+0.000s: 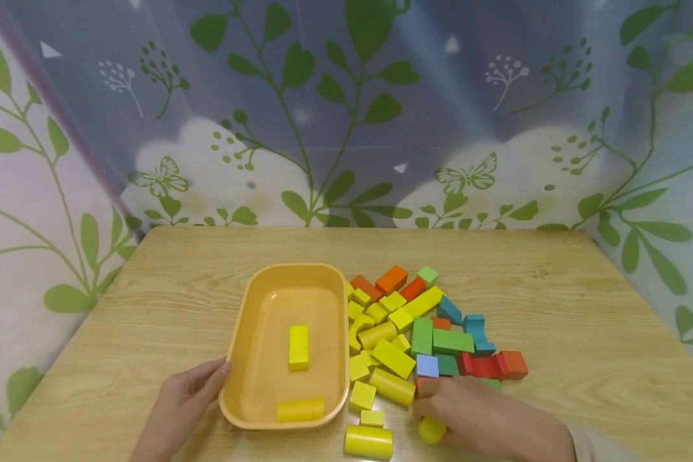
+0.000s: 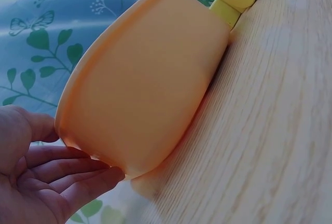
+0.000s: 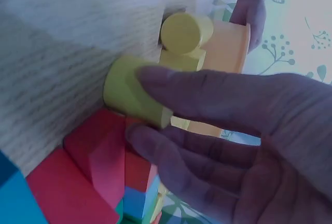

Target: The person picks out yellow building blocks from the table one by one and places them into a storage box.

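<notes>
My left hand (image 1: 179, 403) holds the left side of an orange plastic tray (image 1: 260, 366), thumb at the rim and fingertips against the outer wall (image 2: 140, 79). Inside the tray lie a yellow rectangular block (image 1: 298, 348) and a yellow cylinder block (image 1: 301, 410). To the right of the tray, my right hand (image 1: 485, 414) pinches a short yellow cylinder block (image 3: 132, 92) between thumb and fingers, low over the table. In the right wrist view, red blocks (image 3: 98, 156) lie close under the fingers, and the palm hides part of the pile.
A pile of wooden blocks spreads right of the tray: yellow ones (image 1: 394, 358) nearest it, then green (image 1: 452, 341), blue (image 1: 477, 333) and red (image 1: 485, 367). Another yellow cylinder (image 1: 368, 441) lies near the front. A patterned curtain (image 1: 346, 115) hangs behind the wooden table (image 1: 583, 308).
</notes>
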Motion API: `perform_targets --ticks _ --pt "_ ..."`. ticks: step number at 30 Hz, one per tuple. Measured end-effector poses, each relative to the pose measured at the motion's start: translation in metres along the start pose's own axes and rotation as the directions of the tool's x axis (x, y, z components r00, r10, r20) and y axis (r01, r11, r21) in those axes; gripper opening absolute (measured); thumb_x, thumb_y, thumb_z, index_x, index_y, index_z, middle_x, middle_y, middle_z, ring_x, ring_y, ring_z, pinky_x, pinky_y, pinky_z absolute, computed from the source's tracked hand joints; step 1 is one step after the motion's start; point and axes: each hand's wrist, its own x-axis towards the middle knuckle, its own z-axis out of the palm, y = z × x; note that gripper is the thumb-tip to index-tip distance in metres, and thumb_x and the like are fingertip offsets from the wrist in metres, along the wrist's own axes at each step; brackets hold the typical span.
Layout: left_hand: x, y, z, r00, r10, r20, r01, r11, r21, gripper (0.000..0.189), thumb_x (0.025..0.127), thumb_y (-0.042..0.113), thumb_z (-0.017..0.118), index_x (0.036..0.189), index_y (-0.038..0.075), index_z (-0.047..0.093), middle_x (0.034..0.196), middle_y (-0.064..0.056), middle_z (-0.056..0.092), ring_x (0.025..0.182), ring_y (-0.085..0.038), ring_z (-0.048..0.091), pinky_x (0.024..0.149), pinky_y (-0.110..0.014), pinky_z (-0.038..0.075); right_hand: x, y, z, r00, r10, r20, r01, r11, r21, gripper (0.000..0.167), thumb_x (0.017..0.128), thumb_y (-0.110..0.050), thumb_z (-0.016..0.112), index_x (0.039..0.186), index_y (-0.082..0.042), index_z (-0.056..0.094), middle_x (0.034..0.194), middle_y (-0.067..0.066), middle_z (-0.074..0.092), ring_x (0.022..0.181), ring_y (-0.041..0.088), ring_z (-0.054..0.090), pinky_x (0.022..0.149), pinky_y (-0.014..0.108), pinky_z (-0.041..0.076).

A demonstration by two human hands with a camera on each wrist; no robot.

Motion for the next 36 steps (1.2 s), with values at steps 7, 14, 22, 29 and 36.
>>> perform_targets --ticks 7,14,22,29,36 --pt "0.000 -0.001 0.000 1.000 0.015 -0.007 -0.015 1.000 -0.021 0.048 0.101 0.032 0.052 0.126 -0.009 0.056 0.128 -0.023 0.058 0.114 -0.036 0.060 0.088 -0.036 0.055 0.019 -0.006 -0.028 0.963 -0.111 -0.246 0.136 0.987 0.089 0.025 0.084 -0.019 0.077 0.107 -0.013 0.070 0.089 -0.010 0.060 0.067 0.000 0.048 0.057 0.014 0.047" --pt "0.000 -0.003 0.001 0.997 0.067 -0.031 -0.068 0.997 -0.024 0.045 0.100 0.030 0.054 0.123 -0.009 0.059 0.124 -0.023 0.061 0.112 -0.036 0.061 0.088 -0.038 0.056 0.075 -0.022 -0.040 0.902 -0.178 -0.393 0.197 0.980 0.010 0.033 0.091 -0.027 0.070 0.119 -0.010 0.065 0.110 -0.001 0.065 0.090 0.010 0.060 0.077 0.022 0.053" --pt "0.000 -0.003 0.000 0.996 0.078 -0.049 -0.078 0.997 -0.006 0.043 0.100 0.029 0.055 0.122 -0.007 0.061 0.121 -0.021 0.064 0.111 -0.034 0.062 0.089 -0.040 0.055 0.117 -0.037 -0.030 0.917 -0.217 -0.333 0.171 0.972 -0.162 0.030 0.085 -0.027 0.075 0.111 -0.013 0.070 0.107 -0.003 0.069 0.094 0.015 0.055 0.088 0.035 0.042" --pt "-0.001 -0.001 0.001 0.997 0.070 -0.043 -0.071 0.997 -0.006 0.045 0.100 0.030 0.054 0.122 -0.009 0.060 0.121 -0.022 0.063 0.110 -0.035 0.063 0.088 -0.039 0.056 0.119 -0.038 -0.024 0.924 -0.169 -0.344 0.126 0.981 -0.145 0.021 0.083 -0.027 0.077 0.100 -0.018 0.072 0.092 -0.010 0.067 0.090 0.013 0.053 0.090 0.044 0.033" --pt "-0.002 -0.001 -0.001 0.997 0.065 -0.031 -0.065 0.998 -0.020 0.045 0.101 0.030 0.054 0.123 -0.009 0.060 0.122 -0.022 0.063 0.111 -0.035 0.062 0.089 -0.040 0.055 0.080 -0.029 -0.015 0.761 -0.228 -0.607 0.174 0.974 -0.148 0.014 0.082 -0.020 0.078 0.093 -0.015 0.071 0.092 -0.006 0.065 0.083 0.009 0.059 0.075 0.027 0.047"
